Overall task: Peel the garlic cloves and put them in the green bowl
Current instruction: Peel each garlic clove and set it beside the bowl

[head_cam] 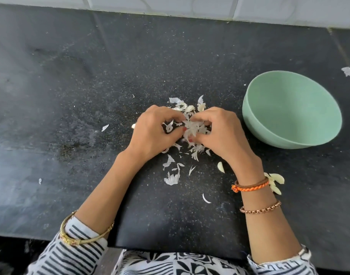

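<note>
My left hand (152,133) and my right hand (221,133) meet over the middle of the black counter. Between them they hold a piece of garlic (193,129) wrapped in white papery skin, fingers and thumbs curled round it. The green bowl (269,133) stands just right of my right hand; I see nothing inside it. One peeled clove (221,167) lies by my right wrist. Several more cloves (275,183) lie beyond the wrist, partly hidden by it. A further clove (133,126) peeks out left of my left hand.
Loose garlic skins (172,176) are scattered under and around my hands on the black counter (71,96). More torn skin (349,72) lies at the far right edge. A white tiled wall (190,6) borders the back of the counter.
</note>
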The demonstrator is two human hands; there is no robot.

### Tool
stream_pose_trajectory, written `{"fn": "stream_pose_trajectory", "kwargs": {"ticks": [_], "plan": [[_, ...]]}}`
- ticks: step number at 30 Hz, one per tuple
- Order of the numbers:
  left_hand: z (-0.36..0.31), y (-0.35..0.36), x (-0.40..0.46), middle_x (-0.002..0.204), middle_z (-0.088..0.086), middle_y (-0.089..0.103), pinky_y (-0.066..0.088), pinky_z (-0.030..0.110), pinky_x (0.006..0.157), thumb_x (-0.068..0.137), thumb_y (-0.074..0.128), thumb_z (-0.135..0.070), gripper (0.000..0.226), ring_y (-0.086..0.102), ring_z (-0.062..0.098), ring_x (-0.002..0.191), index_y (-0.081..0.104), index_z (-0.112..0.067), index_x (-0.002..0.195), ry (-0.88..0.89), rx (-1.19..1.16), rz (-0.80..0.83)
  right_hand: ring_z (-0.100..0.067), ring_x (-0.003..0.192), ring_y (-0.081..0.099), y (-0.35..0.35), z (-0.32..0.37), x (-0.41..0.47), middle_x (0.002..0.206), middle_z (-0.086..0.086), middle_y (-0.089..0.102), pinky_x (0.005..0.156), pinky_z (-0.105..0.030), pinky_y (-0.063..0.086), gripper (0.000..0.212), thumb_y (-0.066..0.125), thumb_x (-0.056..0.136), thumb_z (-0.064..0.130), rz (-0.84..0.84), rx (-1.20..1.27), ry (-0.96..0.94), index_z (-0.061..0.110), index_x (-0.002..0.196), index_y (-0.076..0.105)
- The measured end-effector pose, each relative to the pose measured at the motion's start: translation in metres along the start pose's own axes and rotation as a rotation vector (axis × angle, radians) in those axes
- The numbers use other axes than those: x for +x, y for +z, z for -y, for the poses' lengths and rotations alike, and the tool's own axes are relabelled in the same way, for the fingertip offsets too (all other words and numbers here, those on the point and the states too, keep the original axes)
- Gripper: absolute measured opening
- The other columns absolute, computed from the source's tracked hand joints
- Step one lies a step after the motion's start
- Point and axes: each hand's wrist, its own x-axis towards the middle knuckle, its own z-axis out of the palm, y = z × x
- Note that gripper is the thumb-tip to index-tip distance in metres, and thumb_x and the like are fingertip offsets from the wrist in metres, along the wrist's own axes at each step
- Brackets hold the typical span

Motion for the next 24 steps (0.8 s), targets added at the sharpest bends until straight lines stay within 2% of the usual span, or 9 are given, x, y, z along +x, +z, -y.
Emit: {"fn": "stream_pose_trajectory", "kwargs": {"ticks": [3,7,10,12,15,17,19,22,24], "plan": [[0.004,0.003,-0.001,0.088,-0.007,0.068,0.043,0.023,0.068,0.07,0.066,-0.03,0.027,0.055,0.018,0.083,0.072,-0.017,0.092,0.049,0.112,0.058,-0.022,0.095,0.062,0.005,-0.002,0.001,0.108,-0.004,0.066,0.082,-0.037,0.05,0.032,0.066,0.081,0.007,-0.061,0.007,-0.024,0.021,0.11,0.069],[0.007,0.004,-0.002,0.083,-0.001,0.069,0.049,0.036,0.06,0.073,0.067,-0.022,0.014,0.056,0.025,0.076,0.073,-0.014,0.083,0.078,0.16,0.007,-0.024,0.091,0.063,0.011,-0.004,0.003,0.105,-0.007,0.068,0.08,-0.033,0.049,0.034,0.057,0.081,-0.004,-0.179,-0.006,-0.023,0.016,0.104,0.071],[0.009,0.004,-0.001,0.077,0.003,0.068,0.044,0.026,0.063,0.073,0.067,-0.008,0.011,0.055,0.024,0.069,0.072,-0.01,0.083,0.075,0.17,-0.022,-0.026,0.085,0.064,0.013,-0.006,0.004,0.099,-0.009,0.069,0.075,-0.035,0.051,0.038,0.049,0.078,-0.011,-0.289,0.036,-0.024,0.011,0.096,0.073],[0.011,0.004,0.0,0.075,0.005,0.066,0.036,0.011,0.065,0.073,0.067,0.001,0.014,0.052,0.016,0.065,0.071,-0.007,0.083,0.064,0.154,-0.041,-0.028,0.082,0.065,0.013,-0.007,0.004,0.093,-0.011,0.07,0.072,-0.039,0.053,0.037,0.044,0.075,-0.011,-0.369,0.074,-0.053,0.007,0.089,0.073],[0.013,0.003,0.0,0.079,0.005,0.066,0.036,-0.001,0.064,0.072,0.064,0.01,0.021,0.045,-0.003,0.067,0.071,-0.004,0.086,0.022,0.108,-0.103,-0.029,0.089,0.063,0.013,-0.01,0.005,0.097,-0.011,0.069,0.078,-0.043,0.053,0.041,0.042,0.073,-0.018,-0.397,0.092,-0.036,0.004,0.09,0.073],[0.011,0.002,0.001,0.081,0.003,0.065,0.036,-0.003,0.064,0.074,0.061,0.008,0.021,0.047,-0.002,0.066,0.071,-0.004,0.088,-0.005,0.082,-0.153,-0.029,0.091,0.063,0.014,-0.01,0.006,0.098,-0.009,0.07,0.081,-0.04,0.052,0.046,0.041,0.071,-0.021,-0.411,0.093,-0.035,0.005,0.091,0.072],[0.009,0.0,0.002,0.082,-0.003,0.062,0.038,0.001,0.064,0.078,0.058,0.003,0.019,0.049,0.001,0.065,0.07,-0.005,0.09,-0.03,0.068,-0.207,-0.027,0.094,0.062,0.014,-0.009,0.005,0.097,-0.007,0.07,0.085,-0.03,0.047,0.047,0.04,0.07,-0.02,-0.433,0.09,-0.04,0.006,0.092,0.072],[0.008,-0.004,0.002,0.086,0.002,0.068,0.051,0.028,0.07,0.08,0.055,-0.002,0.022,0.06,0.016,0.075,0.07,-0.007,0.095,-0.088,0.1,-0.293,-0.024,0.103,0.057,0.014,-0.008,0.005,0.1,-0.004,0.07,0.086,-0.016,0.033,0.045,0.042,0.073,-0.015,-0.437,0.074,0.016,0.008,0.098,0.071],[0.009,-0.007,0.002,0.09,0.005,0.07,0.051,0.034,0.074,0.081,0.052,-0.001,0.025,0.059,0.018,0.08,0.07,-0.007,0.097,-0.115,0.113,-0.35,-0.026,0.107,0.054,0.014,-0.005,0.004,0.102,-0.006,0.069,0.088,-0.012,0.026,0.043,0.042,0.073,-0.01,-0.475,0.055,0.0,0.007,0.1,0.07]]}}
